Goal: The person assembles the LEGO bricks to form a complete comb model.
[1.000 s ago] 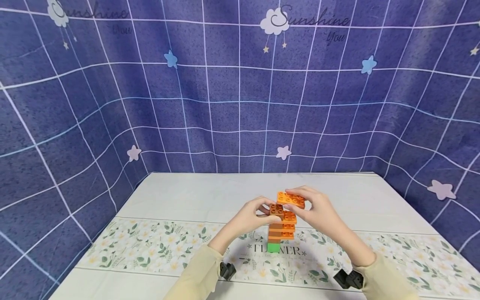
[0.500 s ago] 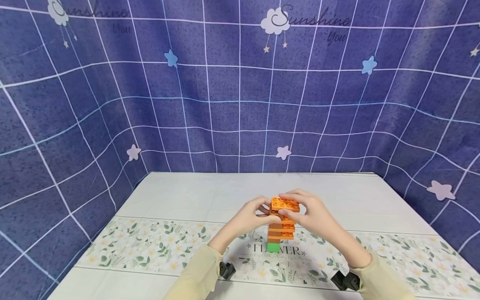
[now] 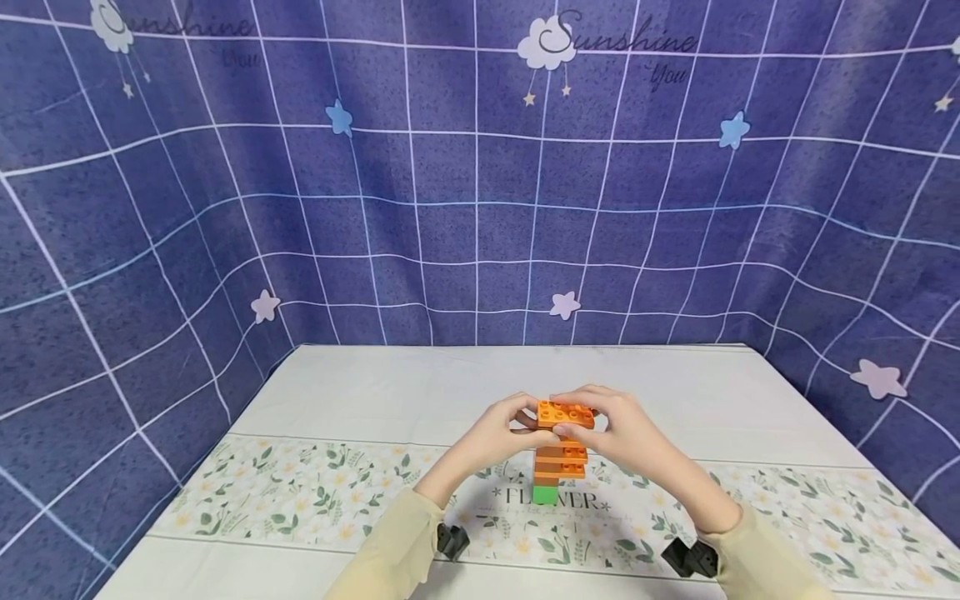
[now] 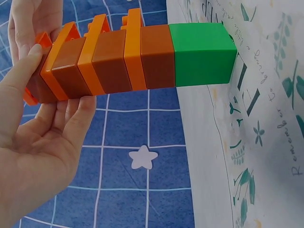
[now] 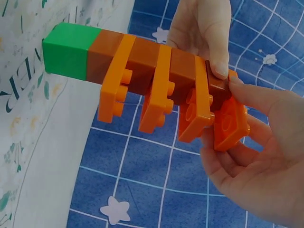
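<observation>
A tower of toy building blocks stands upright on the table, with a green block (image 3: 545, 494) at its foot. Above that, brown blocks (image 4: 111, 61) alternate with flat orange bricks (image 5: 156, 90) that jut out to the right in the head view. My left hand (image 3: 491, 432) grips the tower near its top, thumb and fingers on opposite sides. With thumb and fingers my right hand (image 3: 626, 429) pinches the topmost orange brick (image 3: 564, 414), which lies on the uppermost brown block. In the right wrist view this brick (image 5: 231, 124) looks slightly tilted; whether it is fully seated I cannot tell.
A white table covering (image 3: 420, 379) with a floral band (image 3: 315, 492) and printed lettering lies under the tower. Behind and at the sides hangs a blue gridded curtain (image 3: 450, 225) with stars and clouds. Black wrist-worn devices (image 3: 452, 542) sit at both sleeves.
My right hand has brought the orange brick left and down from above the tower onto its top. My left hand has kept its grip in the same place.
</observation>
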`<action>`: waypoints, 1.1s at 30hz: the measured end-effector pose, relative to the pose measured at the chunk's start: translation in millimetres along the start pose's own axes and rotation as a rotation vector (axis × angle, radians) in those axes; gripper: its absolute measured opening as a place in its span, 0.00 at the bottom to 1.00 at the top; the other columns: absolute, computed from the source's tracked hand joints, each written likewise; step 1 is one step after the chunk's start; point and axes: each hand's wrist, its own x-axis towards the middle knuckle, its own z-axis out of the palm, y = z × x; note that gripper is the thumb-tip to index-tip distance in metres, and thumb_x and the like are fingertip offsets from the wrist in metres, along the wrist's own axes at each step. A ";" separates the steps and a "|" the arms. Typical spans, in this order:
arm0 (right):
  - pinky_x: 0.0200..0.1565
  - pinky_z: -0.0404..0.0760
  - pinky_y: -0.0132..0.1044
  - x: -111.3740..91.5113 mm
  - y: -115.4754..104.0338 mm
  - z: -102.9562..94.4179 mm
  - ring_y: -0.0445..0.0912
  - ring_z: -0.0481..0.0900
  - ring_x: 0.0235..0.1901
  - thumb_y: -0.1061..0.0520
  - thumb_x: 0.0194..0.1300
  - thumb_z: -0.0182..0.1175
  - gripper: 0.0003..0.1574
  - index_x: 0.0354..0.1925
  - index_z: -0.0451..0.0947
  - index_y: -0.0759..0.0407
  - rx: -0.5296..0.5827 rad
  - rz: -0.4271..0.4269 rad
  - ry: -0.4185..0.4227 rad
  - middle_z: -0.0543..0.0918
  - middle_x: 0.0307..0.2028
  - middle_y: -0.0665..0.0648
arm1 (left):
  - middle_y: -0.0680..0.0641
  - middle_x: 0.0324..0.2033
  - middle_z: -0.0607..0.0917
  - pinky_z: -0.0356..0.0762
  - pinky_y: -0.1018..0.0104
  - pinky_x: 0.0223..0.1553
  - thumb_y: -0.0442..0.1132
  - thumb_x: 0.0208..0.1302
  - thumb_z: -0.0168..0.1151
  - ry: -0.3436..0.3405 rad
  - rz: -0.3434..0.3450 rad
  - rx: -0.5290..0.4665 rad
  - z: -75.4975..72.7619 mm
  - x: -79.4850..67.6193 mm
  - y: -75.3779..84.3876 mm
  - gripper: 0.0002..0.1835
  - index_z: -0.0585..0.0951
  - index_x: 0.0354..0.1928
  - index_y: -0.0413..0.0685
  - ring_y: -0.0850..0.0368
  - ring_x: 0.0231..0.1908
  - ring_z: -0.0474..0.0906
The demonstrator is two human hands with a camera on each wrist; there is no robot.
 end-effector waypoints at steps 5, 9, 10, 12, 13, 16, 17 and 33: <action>0.48 0.79 0.46 2.9 -0.8 -2.0 0.47 0.80 0.46 0.50 0.59 0.65 0.22 0.52 0.79 0.53 -0.009 0.007 -0.037 0.83 0.45 0.48 | 0.55 0.43 0.79 0.79 0.70 0.45 0.49 0.57 0.67 0.001 0.001 0.000 0.4 -0.2 -0.3 0.15 0.79 0.45 0.56 0.61 0.42 0.77; 0.43 0.79 0.38 5.2 -1.2 -4.2 0.45 0.79 0.43 0.50 0.59 0.64 0.21 0.51 0.79 0.53 -0.020 0.003 -0.066 0.83 0.43 0.48 | 0.55 0.42 0.79 0.79 0.70 0.45 0.48 0.57 0.67 0.001 0.002 -0.005 0.9 0.4 -0.6 0.15 0.79 0.45 0.55 0.61 0.42 0.76; 0.42 0.78 0.36 5.6 -1.3 -4.7 0.45 0.79 0.43 0.50 0.59 0.64 0.21 0.51 0.79 0.53 -0.024 0.004 -0.074 0.83 0.43 0.48 | 0.55 0.42 0.79 0.79 0.70 0.45 0.48 0.57 0.67 -0.001 0.005 -0.007 1.0 0.7 -1.0 0.15 0.79 0.45 0.55 0.61 0.42 0.76; 0.40 0.78 0.33 6.4 -1.9 -5.7 0.44 0.79 0.41 0.51 0.59 0.65 0.21 0.51 0.79 0.53 -0.018 0.014 -0.092 0.83 0.43 0.49 | 0.55 0.42 0.79 0.79 0.69 0.45 0.48 0.57 0.67 -0.002 0.006 -0.010 1.0 0.8 -0.9 0.15 0.79 0.45 0.55 0.61 0.42 0.76; 0.39 0.78 0.32 6.8 -2.1 -6.2 0.43 0.78 0.41 0.50 0.59 0.65 0.21 0.51 0.79 0.53 -0.016 0.020 -0.101 0.83 0.43 0.49 | 0.55 0.42 0.79 0.79 0.70 0.45 0.48 0.57 0.67 -0.002 0.008 -0.011 0.9 0.8 -0.9 0.15 0.79 0.45 0.55 0.61 0.42 0.76; 0.37 0.77 0.30 8.2 -2.7 -7.0 0.41 0.76 0.38 0.49 0.58 0.65 0.22 0.52 0.79 0.53 0.001 0.045 -0.129 0.82 0.42 0.49 | 0.55 0.43 0.78 0.79 0.70 0.46 0.48 0.57 0.67 -0.001 0.016 -0.010 0.4 0.4 -0.8 0.15 0.79 0.45 0.54 0.60 0.42 0.76; 0.36 0.77 0.29 8.6 -2.5 -7.1 0.40 0.76 0.37 0.49 0.58 0.65 0.23 0.51 0.79 0.53 0.012 0.051 -0.138 0.82 0.42 0.49 | 0.55 0.43 0.78 0.78 0.71 0.46 0.48 0.57 0.67 0.002 0.016 -0.008 0.1 0.1 -0.5 0.15 0.79 0.45 0.55 0.60 0.43 0.76; 0.39 0.77 0.34 11.2 -3.9 -10.4 0.41 0.75 0.35 0.51 0.58 0.65 0.22 0.51 0.79 0.54 0.072 0.085 -0.186 0.81 0.42 0.50 | 0.54 0.43 0.79 0.79 0.66 0.46 0.49 0.56 0.67 0.009 -0.017 -0.006 0.2 -2.3 2.3 0.16 0.79 0.46 0.56 0.60 0.43 0.77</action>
